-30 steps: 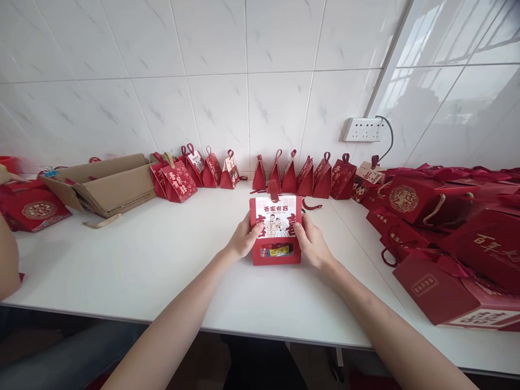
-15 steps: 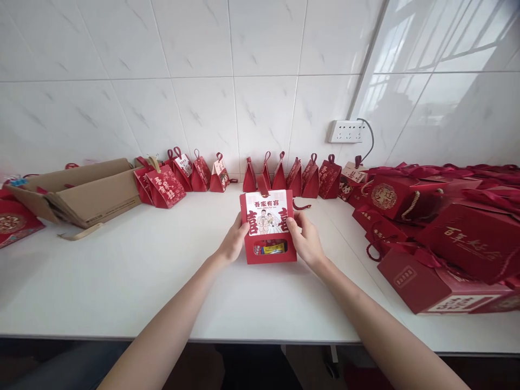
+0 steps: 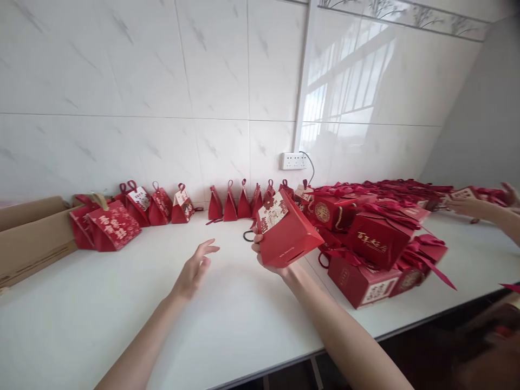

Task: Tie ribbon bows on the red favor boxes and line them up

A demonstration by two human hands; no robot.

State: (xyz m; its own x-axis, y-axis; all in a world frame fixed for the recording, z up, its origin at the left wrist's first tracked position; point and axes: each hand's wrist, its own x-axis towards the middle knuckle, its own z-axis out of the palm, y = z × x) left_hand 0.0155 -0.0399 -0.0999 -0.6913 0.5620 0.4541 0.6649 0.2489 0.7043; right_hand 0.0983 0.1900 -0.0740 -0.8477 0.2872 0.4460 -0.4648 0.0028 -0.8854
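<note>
My right hand [image 3: 260, 250] grips a red gift box [image 3: 290, 235] from its left side and underneath, above the white table [image 3: 227, 330]. The box is tilted, with its plain red base turned partly towards me and a pale printed panel at its upper left. My left hand [image 3: 194, 273] is empty over the table, fingers apart, to the left of the box. Behind the hands, a row of small red gift boxes with loop handles [image 3: 229, 206] stands along the wall.
Larger red gift boxes with ribbons [image 3: 382, 235] are piled on the right. An open cardboard carton [image 3: 36, 238] lies at the left. A co-worker's hands [image 3: 467, 205] hold a small box at the far right. A power socket [image 3: 294, 161] is on the tiled wall.
My left hand has let go of the gift box and moved left. My right hand has tilted the box, turning its base towards me. The view has swung right, bringing a co-worker's hands in.
</note>
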